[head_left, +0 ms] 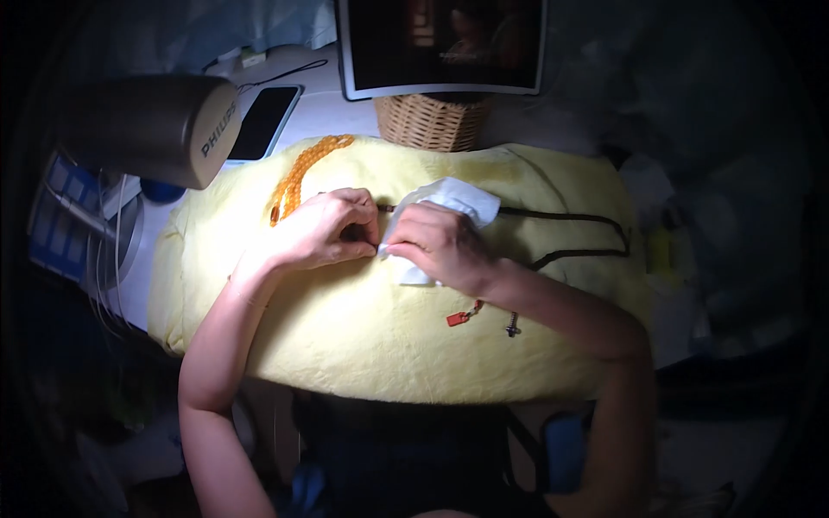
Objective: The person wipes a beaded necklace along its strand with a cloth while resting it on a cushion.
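Note:
On the yellow plush cushion [345, 363], my left hand [332, 229] is closed in a pinch; what lies between its fingertips is too small to make out. My right hand [440, 246] grips a white tissue [466, 200], which bunches behind and below the fingers, its tip almost touching my left fingertips. A short bit of dark beaded strand [386, 208] shows between the hands. From behind the tissue a dark cord [561, 214] loops out to the right and back under my right forearm. Below my right wrist lie a red tag [458, 319] and a small metal charm [512, 325].
A strand of amber beads [298, 177] lies at the cushion's upper left. Behind stand a wicker basket [429, 121], a screen [440, 43] and a phone [266, 123]. A Philips lamp [147, 129] hangs over the left side, with white cables [108, 250] below it.

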The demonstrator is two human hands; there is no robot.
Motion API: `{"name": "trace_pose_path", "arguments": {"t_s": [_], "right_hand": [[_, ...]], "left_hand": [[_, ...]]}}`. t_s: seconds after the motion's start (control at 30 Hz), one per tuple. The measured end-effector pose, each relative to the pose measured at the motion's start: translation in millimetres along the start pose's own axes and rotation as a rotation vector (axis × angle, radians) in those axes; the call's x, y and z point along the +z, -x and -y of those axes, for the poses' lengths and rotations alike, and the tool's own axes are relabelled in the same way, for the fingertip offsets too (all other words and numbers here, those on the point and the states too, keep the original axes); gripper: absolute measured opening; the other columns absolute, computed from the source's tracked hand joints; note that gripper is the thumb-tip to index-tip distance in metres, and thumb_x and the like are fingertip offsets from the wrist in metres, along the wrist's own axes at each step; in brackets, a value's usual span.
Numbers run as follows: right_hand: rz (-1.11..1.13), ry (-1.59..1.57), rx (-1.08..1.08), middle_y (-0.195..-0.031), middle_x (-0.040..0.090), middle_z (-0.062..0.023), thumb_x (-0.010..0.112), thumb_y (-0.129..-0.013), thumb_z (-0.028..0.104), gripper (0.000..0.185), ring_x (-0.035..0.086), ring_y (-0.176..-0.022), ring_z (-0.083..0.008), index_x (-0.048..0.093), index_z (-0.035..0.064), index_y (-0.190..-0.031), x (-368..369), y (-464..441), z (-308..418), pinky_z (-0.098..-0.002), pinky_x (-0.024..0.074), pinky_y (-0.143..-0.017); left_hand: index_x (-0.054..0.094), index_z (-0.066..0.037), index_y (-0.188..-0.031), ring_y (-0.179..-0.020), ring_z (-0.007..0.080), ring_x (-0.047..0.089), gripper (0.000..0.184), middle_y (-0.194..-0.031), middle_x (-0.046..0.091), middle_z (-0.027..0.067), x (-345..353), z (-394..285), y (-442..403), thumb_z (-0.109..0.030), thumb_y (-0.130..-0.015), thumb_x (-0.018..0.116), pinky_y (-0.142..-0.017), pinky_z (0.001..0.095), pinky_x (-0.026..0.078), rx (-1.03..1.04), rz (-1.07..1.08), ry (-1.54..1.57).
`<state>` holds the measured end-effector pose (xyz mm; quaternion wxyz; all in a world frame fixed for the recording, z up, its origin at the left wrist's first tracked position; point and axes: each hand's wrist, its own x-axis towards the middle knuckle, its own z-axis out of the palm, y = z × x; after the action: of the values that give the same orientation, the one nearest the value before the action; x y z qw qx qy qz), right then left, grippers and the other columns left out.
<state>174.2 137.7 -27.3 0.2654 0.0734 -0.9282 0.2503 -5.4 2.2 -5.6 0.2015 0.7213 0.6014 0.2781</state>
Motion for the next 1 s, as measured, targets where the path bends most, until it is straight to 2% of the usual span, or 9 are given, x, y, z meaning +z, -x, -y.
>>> {"name": "trace_pose_path", "arguments": {"t_s": [0.03,0.13,0.27,0.47,0.57,0.7,0.8,0.83,1.0], "right_hand": [[0.008,0.000,0.003,-0.078,0.063,-0.0063,0.077,-0.075,0.013,0.015,0.064,-0.071,-0.0203,0.065,0.0046,-0.075,1.1,-1.9,3.9,-0.0333,0.0513,-0.065],[-0.022,-0.013,-0.046,-0.079,0.062,-0.0072,0.078,-0.073,0.011,0.017,0.064,-0.074,-0.0245,0.062,0.0047,-0.074,8.5,-2.2,4.6,-0.0346,0.0509,-0.065],[0.002,0.002,-0.022,-0.077,0.062,-0.0086,0.078,-0.072,0.007,0.014,0.062,-0.071,-0.0255,0.064,0.0035,-0.075,-4.5,8.9,0.4,-0.0352,0.0489,-0.064],[0.007,0.086,0.035,-0.074,0.060,-0.0073,0.080,-0.069,0.008,0.017,0.061,-0.070,-0.0260,0.064,0.0053,-0.076,-35.5,44.3,-6.1,-0.0369,0.0481,-0.065],[0.020,0.095,0.089,-0.080,0.061,-0.0059,0.078,-0.072,0.010,0.016,0.062,-0.078,-0.0261,0.064,0.0075,-0.079,-48.2,59.3,-2.5,-0.0373,0.0495,-0.072],[0.024,0.143,0.117,-0.083,0.061,-0.0053,0.076,-0.074,0.012,0.015,0.062,-0.083,-0.0252,0.065,0.0088,-0.083,-57.0,72.6,0.1,-0.0374,0.0503,-0.078],[0.041,0.139,0.075,-0.083,0.061,-0.0046,0.076,-0.075,0.012,0.015,0.062,-0.083,-0.0246,0.065,0.0087,-0.085,-59.6,71.2,1.3,-0.0371,0.0504,-0.078],[0.053,0.141,0.078,-0.083,0.060,-0.0045,0.076,-0.075,0.013,0.015,0.062,-0.083,-0.0243,0.065,0.0085,-0.085,-59.9,72.0,1.4,-0.0369,0.0503,-0.079],[0.052,0.144,0.033,-0.083,0.060,-0.0038,0.076,-0.074,0.014,0.017,0.060,-0.082,-0.0226,0.066,0.0082,-0.085,-60.4,75.3,-4.0,-0.0353,0.0494,-0.079]], "left_hand": [[0.066,-0.003,-0.086,-0.083,0.0260,0.063,0.018,-0.089,0.061,0.0096,-0.3,-1.0,-0.3,-0.009,-0.073,0.076,-0.075,0.0358,0.052,-0.015,-0.003,0.009],[0.065,0.000,-0.083,-0.092,0.0255,0.062,0.018,-0.095,0.063,0.0099,-2.6,-6.0,-1.3,-0.006,-0.071,0.077,-0.083,0.0355,0.050,-0.115,0.044,0.026],[0.067,-0.002,-0.085,-0.082,0.0247,0.063,0.016,-0.088,0.062,0.0090,-1.0,-4.5,0.5,-0.007,-0.073,0.076,-0.075,0.0350,0.052,-0.044,-0.008,0.033],[0.067,-0.002,-0.085,-0.086,0.0249,0.064,0.015,-0.091,0.061,0.0088,-2.7,-5.5,1.4,-0.006,-0.073,0.075,-0.078,0.0357,0.052,-0.049,-0.008,0.032],[0.068,-0.002,-0.086,-0.088,0.0255,0.063,0.014,-0.092,0.061,0.0088,-4.6,-6.2,3.9,-0.005,-0.074,0.074,-0.080,0.0359,0.052,-0.092,-0.047,-0.009],[0.068,-0.003,-0.088,-0.101,0.0263,0.060,0.015,-0.101,0.062,0.0087,-8.4,-7.3,3.3,-0.003,-0.074,0.074,-0.088,0.0358,0.050,-0.149,-0.039,-0.023],[0.068,-0.002,-0.088,-0.097,0.0257,0.061,0.014,-0.095,0.062,0.0078,-5.3,-12.6,3.4,-0.004,-0.075,0.072,-0.086,0.0364,0.050,-0.095,-0.134,-0.114],[0.068,-0.003,-0.088,-0.101,0.0254,0.059,0.015,-0.096,0.063,0.0075,-6.0,-15.6,2.9,-0.004,-0.075,0.073,-0.088,0.0369,0.050,-0.088,-0.120,-0.147],[0.068,-0.003,-0.087,-0.098,0.0251,0.058,0.016,-0.094,0.062,0.0067,-1.5,-17.3,0.6,-0.006,-0.073,0.076,-0.087,0.0367,0.049,-0.077,-0.089,-0.140]]}}
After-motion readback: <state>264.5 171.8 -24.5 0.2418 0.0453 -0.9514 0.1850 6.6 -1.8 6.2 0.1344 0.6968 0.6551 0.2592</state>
